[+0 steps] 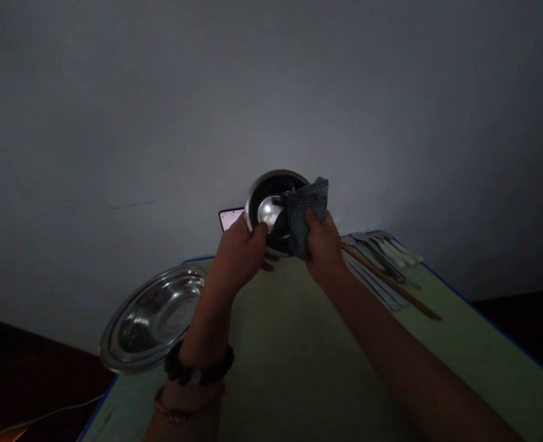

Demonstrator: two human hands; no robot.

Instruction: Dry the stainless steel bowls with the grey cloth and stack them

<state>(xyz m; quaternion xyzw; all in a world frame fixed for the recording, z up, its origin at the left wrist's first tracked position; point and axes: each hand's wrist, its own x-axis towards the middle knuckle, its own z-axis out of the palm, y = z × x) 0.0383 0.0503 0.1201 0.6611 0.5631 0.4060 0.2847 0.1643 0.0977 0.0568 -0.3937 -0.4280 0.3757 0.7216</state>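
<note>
A small shiny metal bowl [271, 212] is held up above the far end of the table, tilted so its inside faces me. My left hand [241, 252] grips its left rim, the thumb over the edge and the fingers underneath. In my right hand [324, 242] is a grey patterned cloth [307, 212], pressed over the bowl's right rim with the thumb on top. The right fingers behind the cloth are hidden. Part of a phone [231, 217] with a lit screen shows behind my left hand.
A large metal basin [130, 344] stands at the table's left edge. Several utensils, some white-handled [393, 250], lie at the right with a long wooden stick [402, 291]. The green table [299, 368] has blue edging and meets a plain wall [271, 92].
</note>
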